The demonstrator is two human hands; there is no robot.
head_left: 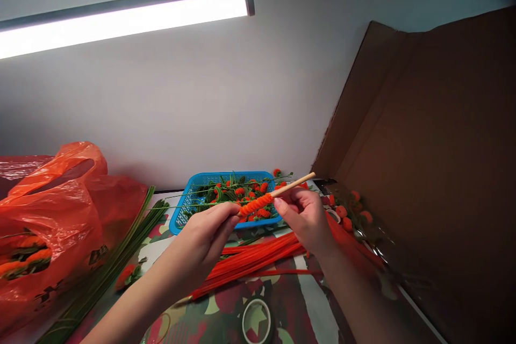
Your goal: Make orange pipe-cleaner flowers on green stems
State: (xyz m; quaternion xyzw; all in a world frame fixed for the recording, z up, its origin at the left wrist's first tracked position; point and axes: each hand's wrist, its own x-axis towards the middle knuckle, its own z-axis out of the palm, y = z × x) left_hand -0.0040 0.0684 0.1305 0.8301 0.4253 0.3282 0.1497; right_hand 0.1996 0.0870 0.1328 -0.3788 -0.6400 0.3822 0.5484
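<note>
A light wooden stick [297,183] slants up to the right between my hands, above a blue basket. Around its lower part an orange pipe cleaner [256,205] is wound in a tight coil. My left hand [207,230] pinches the stick's lower left end, at the start of the coil. With thumb and fingers closed, my right hand [308,220] grips at the coil's upper right end; its fingertips are partly hidden. Beneath my hands lies a bundle of loose orange pipe cleaners [245,263] on the patterned tablecloth [217,317].
The blue basket [174,224] holds orange flower heads and green stems. To the left are green stems [124,247] and an orange plastic bag [80,215]. A tape roll [244,325] lies in front. Cardboard [423,161] stands at right, a lamp [161,16] above.
</note>
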